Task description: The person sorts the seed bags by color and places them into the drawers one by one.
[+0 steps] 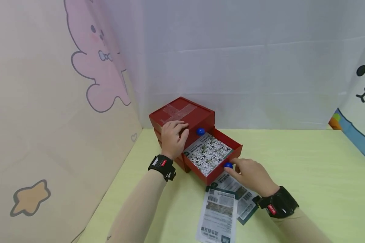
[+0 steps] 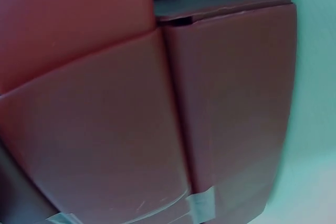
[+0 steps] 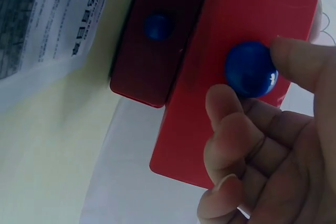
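Right hand (image 1: 250, 173): pinching blue knob (image 3: 249, 69)
Left hand (image 1: 172, 140): resting on red cabinet (image 1: 206, 120), fingers loose
Drawer (image 3: 184, 148): jutting out, holding flower packet (image 1: 208, 153)

Black wrist straps (image 1: 284, 203) bear small red rectangular labels (image 1: 272, 209).

A pale yellow table (image 1: 298, 165) bears a red drawer unit (image 1: 192, 118), packets (image 1: 218, 221) (two, overlapping).

Drawer unit (image 1: 202, 119) and drawer (image 1: 216, 173) are finished in red; drawer knob (image 1: 228, 165) in glossy blue. Flower packet (image 1: 209, 155) is printed with white blossoms, touches of green. Loose packets (image 1: 217, 217) are printed dark on greyish white, edged dark green. Counter (image 1: 307, 179) is coloured pale yellow-green. Cream wall (image 1: 36, 118) is patterned with pink animal (image 1: 101, 77), orange star (image 1: 31, 198).
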### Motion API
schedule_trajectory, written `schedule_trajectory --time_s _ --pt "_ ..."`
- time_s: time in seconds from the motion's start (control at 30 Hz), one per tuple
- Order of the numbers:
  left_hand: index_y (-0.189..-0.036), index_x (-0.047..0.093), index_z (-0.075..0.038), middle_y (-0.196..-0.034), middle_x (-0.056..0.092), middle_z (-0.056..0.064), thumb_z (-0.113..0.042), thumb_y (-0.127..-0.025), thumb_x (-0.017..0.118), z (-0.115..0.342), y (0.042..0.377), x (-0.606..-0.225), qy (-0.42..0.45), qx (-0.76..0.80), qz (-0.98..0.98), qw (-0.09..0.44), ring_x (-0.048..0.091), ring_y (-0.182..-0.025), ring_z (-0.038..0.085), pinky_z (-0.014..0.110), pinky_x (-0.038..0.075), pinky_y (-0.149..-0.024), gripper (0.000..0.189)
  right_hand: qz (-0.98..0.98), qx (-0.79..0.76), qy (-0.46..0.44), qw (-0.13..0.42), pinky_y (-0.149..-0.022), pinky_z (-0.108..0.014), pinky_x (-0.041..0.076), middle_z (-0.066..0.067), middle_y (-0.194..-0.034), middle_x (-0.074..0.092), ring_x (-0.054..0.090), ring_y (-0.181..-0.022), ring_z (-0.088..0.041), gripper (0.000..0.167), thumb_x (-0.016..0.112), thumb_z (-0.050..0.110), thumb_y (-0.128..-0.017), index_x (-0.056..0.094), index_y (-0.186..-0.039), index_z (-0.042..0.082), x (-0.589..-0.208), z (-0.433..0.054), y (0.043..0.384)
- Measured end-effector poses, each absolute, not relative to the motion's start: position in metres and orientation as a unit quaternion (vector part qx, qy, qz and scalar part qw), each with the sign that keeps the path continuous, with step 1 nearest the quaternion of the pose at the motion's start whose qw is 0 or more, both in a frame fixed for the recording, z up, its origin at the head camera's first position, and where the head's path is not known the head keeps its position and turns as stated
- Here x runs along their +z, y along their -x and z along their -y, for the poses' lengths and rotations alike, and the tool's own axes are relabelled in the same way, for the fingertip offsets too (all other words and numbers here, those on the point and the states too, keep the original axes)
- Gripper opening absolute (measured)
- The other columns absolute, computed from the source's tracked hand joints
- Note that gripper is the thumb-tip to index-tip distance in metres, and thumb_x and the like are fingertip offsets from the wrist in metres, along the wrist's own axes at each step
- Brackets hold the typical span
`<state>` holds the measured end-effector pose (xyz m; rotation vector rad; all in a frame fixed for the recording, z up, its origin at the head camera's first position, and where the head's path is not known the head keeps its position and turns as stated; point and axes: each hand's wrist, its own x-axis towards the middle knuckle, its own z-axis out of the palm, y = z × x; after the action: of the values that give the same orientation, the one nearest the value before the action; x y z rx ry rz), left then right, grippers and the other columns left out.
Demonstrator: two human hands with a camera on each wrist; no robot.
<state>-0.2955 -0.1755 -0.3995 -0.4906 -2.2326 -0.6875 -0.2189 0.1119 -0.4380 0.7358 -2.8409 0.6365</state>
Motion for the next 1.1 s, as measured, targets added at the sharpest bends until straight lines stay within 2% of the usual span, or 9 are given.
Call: schedule_trajectory --time_s 0.13,0.33,0.57,1.1 --pt "-0.109 0.072 -0.01 -0.118 0.064 0.008 -0.032 -0.094 0.049 0.176 0.294 -0.405 0.184 -0.29 0.859 0.379 0.051 -0.117 0.024 0.047 0.025 -0.11 0.035 0.944 0.211 -0.245 0.071 -0.05 -0.024 0.036 0.007 -0.06 0.043 0.042 -0.055 -0.008 0.03 0.067 0.043 -0.087 0.061 -0.089 0.013 -0.441 -0.109 0.219" --pt "-0.109 0.071 -0.007 -0.12 0.064 0.009 -0.034 -0.094 0.048 0.177 0.292 -0.412 0.172 -0.32 0.841 0.4 0.05 -0.119 0.026 0.053 0.015 -0.114 0.039 0.946 0.212 -0.236 0.064 -0.051 -0.024 0.038 0.007 -0.06 0.044 0.044 -0.056 -0.008 0.027 0.067 0.036 -0.088 0.061 -0.094 0.01 -0.443 -0.103 0.218" --pt "-0.108 0.071 -0.007 -0.119 0.064 0.009 -0.034 -0.094 0.048 0.175 0.294 -0.417 0.173 -0.333 0.833 0.406 0.05 -0.118 0.026 0.052 0.014 -0.114 0.039 0.952 0.207 -0.221 0.055 -0.051 -0.023 0.04 0.007 -0.061 0.045 0.045 -0.056 -0.008 0.032 0.064 0.036 -0.09 0.058 -0.101 0.007 -0.448 -0.102 0.217" --pt "-0.109 0.071 -0.008 -0.121 0.064 0.008 -0.036 -0.094 0.047 0.175 0.292 -0.416 0.17 -0.327 0.841 0.395 0.05 -0.119 0.024 0.051 0.014 -0.114 0.04 0.949 0.241 -0.2 0.046 -0.049 -0.024 0.04 0.001 -0.067 0.044 0.045 -0.057 -0.012 0.031 0.06 0.033 -0.093 0.046 -0.104 0.008 -0.463 -0.094 0.217"
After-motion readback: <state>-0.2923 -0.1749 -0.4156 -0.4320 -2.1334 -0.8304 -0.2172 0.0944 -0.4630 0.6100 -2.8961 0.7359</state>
